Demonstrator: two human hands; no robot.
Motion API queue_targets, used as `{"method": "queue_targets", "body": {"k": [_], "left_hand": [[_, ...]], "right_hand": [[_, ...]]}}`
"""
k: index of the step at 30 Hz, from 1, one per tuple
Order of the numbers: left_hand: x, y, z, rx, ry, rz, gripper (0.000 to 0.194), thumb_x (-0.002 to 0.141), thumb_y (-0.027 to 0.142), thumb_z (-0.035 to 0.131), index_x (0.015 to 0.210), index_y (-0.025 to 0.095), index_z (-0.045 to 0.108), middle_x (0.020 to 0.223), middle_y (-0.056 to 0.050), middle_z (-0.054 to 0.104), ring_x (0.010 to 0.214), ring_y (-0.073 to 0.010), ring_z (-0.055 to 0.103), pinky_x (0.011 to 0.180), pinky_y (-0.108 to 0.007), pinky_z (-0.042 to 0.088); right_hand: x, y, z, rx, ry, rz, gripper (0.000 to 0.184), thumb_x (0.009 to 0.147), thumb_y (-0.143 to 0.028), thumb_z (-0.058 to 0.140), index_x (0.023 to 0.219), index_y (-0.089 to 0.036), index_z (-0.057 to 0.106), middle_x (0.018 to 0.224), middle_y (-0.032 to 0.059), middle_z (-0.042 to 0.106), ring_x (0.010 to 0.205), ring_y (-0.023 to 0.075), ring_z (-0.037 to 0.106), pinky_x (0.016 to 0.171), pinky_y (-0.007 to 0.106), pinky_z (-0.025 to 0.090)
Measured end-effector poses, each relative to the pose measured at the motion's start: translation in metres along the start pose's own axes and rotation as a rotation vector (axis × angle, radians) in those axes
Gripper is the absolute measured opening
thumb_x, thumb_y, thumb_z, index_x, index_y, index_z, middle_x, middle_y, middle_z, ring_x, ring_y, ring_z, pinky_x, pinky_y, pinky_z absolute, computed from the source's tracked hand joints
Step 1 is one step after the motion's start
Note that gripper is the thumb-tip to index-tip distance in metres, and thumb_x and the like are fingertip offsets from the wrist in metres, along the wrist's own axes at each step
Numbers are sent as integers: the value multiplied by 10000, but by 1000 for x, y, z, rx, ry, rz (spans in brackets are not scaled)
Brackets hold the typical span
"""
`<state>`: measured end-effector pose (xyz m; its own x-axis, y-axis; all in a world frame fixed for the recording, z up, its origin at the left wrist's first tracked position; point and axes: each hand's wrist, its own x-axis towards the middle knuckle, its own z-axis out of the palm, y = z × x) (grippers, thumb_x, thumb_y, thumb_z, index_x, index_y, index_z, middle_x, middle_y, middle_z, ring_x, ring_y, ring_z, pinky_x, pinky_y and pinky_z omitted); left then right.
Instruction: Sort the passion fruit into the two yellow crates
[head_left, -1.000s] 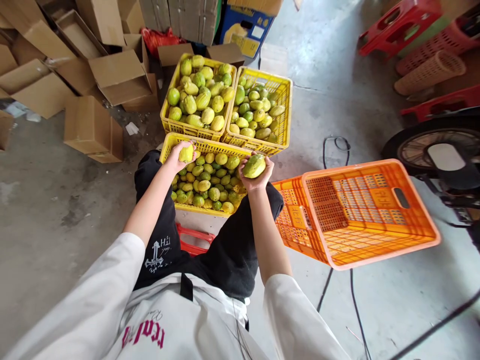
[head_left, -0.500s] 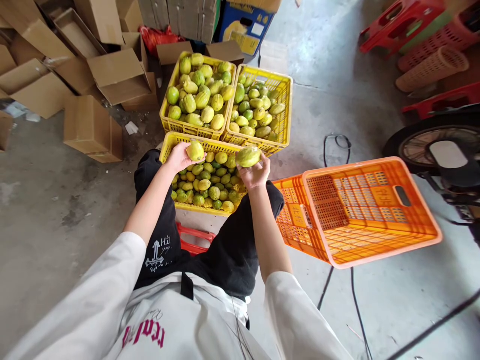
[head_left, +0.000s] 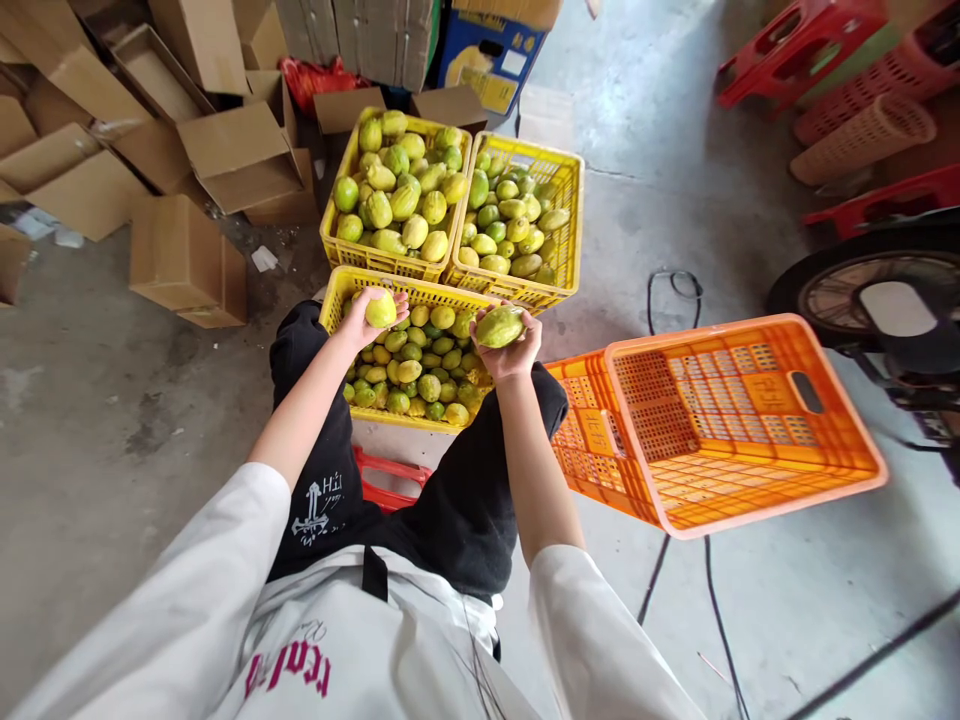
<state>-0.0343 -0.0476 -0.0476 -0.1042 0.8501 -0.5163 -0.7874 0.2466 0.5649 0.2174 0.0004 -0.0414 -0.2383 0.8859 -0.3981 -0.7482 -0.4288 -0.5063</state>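
My left hand (head_left: pixel 361 318) holds a yellow-green lemon (head_left: pixel 381 309) above the left part of the near yellow crate (head_left: pixel 457 297). In my right hand (head_left: pixel 519 352), over that crate's right end, rests a larger, greener, ribbed lemon-like fruit (head_left: pixel 500 326). Many small green and yellow lemons (head_left: pixel 409 371) fill the near crate between my knees. Behind it, the far left yellow crate (head_left: pixel 382 262) is heaped with larger yellow-green fruits (head_left: pixel 406 199). Beside that, the far right yellow crate (head_left: pixel 574 225) carries more green and yellow fruits (head_left: pixel 517 229).
An orange crate (head_left: pixel 765 508) lies tipped on its side to my right, near a wheel (head_left: pixel 885 285) and black cables (head_left: pixel 721 620). Cardboard boxes (head_left: pixel 176 250) pile up at the left. Red stools (head_left: pixel 802 45) and a pink basket (head_left: pixel 862 140) are at the far right.
Both fruits have been turned in my hands. They rose toward my fingertips half a second ago and now sit lower in the palms. The crates have stayed put.
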Motion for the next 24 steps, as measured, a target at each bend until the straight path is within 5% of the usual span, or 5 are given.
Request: {"method": "queue_targets", "body": {"k": [6, 10, 16, 24], "left_hand": [[-3, 4, 1, -12, -24, -10, 157, 853, 327, 684, 886, 193, 609, 682, 18, 630, 607, -112, 631, 671, -244, 553], [-2, 8, 4, -45, 22, 8, 202, 856, 382, 703, 878, 198, 622, 704, 1, 651, 655, -127, 659, 669, -242, 558], [-1, 9, 3, -44, -21, 15, 306, 884, 422, 620, 1032, 165, 696, 808, -70, 729, 872, -260, 748, 773, -370, 608], [-3, 7, 0, 48, -55, -48, 283, 878, 448, 705, 976, 184, 683, 700, 2, 650, 672, -141, 692, 716, -261, 581]], "right_hand": [[-3, -1, 0, 0, -60, 60, 303, 819, -495, 645, 1003, -254, 644, 930, 40, 733, 993, 259, 734, 883, 500, 635], [-5, 1, 5, 6, -106, 94, 310, 778, -429, 674, 1035, -259, 637, 1015, 57, 737, 1137, 299, 701, 902, 557, 627], [4, 4, 0, -22, -34, 100, 271, 803, -458, 708, 968, -257, 630, 899, 40, 724, 1047, 275, 727, 849, 484, 657], [6, 3, -5, -109, -127, 181, 318, 762, -508, 735, 949, -274, 629, 957, 36, 754, 949, 241, 730, 727, 387, 668]]}}
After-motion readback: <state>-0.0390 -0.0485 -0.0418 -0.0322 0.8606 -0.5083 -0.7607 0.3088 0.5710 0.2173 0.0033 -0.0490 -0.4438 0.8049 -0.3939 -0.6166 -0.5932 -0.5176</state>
